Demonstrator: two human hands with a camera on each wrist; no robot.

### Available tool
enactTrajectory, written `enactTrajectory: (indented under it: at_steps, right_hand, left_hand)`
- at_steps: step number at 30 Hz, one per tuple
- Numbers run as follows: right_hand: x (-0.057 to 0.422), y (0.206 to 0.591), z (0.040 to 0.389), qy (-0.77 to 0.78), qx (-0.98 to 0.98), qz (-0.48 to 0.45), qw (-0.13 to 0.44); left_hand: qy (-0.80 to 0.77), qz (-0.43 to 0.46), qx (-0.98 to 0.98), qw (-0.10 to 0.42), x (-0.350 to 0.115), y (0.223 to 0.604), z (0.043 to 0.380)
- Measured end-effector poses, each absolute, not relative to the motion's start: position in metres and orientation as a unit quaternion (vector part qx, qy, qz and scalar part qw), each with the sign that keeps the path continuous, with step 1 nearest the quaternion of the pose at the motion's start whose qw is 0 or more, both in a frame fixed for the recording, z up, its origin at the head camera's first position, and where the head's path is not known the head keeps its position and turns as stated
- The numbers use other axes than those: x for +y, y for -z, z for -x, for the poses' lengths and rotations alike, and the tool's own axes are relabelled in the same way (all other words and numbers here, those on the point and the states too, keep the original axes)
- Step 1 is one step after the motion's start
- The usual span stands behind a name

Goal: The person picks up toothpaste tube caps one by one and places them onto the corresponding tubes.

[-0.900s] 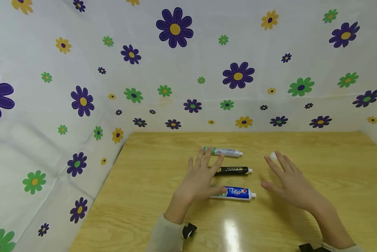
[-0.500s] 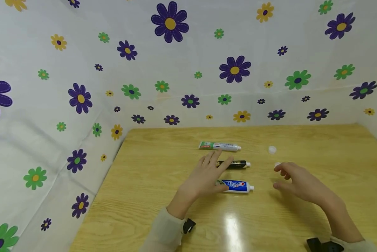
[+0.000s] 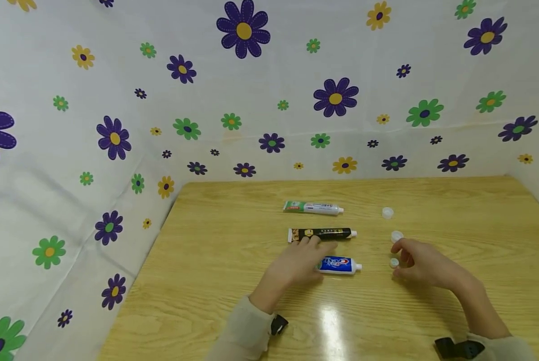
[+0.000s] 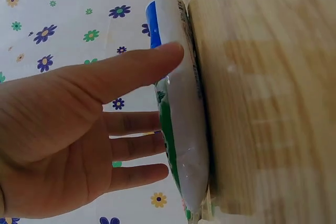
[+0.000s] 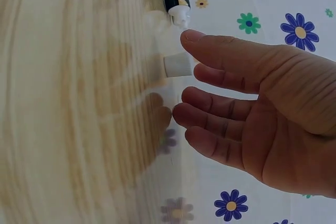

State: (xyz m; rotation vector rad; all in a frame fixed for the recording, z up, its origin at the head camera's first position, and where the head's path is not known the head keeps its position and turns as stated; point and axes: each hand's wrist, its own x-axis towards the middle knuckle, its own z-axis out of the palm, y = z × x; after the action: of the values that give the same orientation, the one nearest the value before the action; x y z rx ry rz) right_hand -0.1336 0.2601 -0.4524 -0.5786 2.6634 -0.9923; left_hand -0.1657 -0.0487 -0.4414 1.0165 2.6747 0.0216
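Head view: blue tube (image 3: 337, 264) on table (image 3: 184, 301) under left hand (image 3: 297, 261), fingers spread; white cap (image 3: 394, 262) between parted fingers of right hand (image 3: 426, 263). Tube likely soft, pinch mid-body; cap probably light, stiff, hold ribbed side.

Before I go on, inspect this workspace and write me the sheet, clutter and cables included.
Surface: wood-grain table, glare near its front.
Job's things: green-and-white tube, black tube and blue tube lie flat, nozzles bare; far cap, middle cap and near cap sit loose to the right.
Clutter: nothing seen.
Hands: left hand straddles the blue tube's tail end; right hand curves around the near cap; contact unclear.
Cables: nothing seen.
Surroundings: white flowered backdrop.
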Motion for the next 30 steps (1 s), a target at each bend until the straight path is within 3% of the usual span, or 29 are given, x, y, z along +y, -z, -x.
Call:
enactTrajectory:
  at_steps: [11,23,30]
  right_hand:
    - [0.261,0.461,0.131,0.354,0.908,0.192,0.115]
    - [0.259,0.464,0.134,0.363,0.901,0.209,0.115]
    - [0.258,0.463,0.138,0.372,0.895,0.210,0.126]
  left_hand:
    - [0.021,-0.357,0.922,0.145,-0.042,0.450,0.163]
    - [0.049,-0.377,0.919,0.103,-0.040,0.450,0.163]
    - [0.042,-0.372,0.920,0.111,-0.040,0.448,0.165]
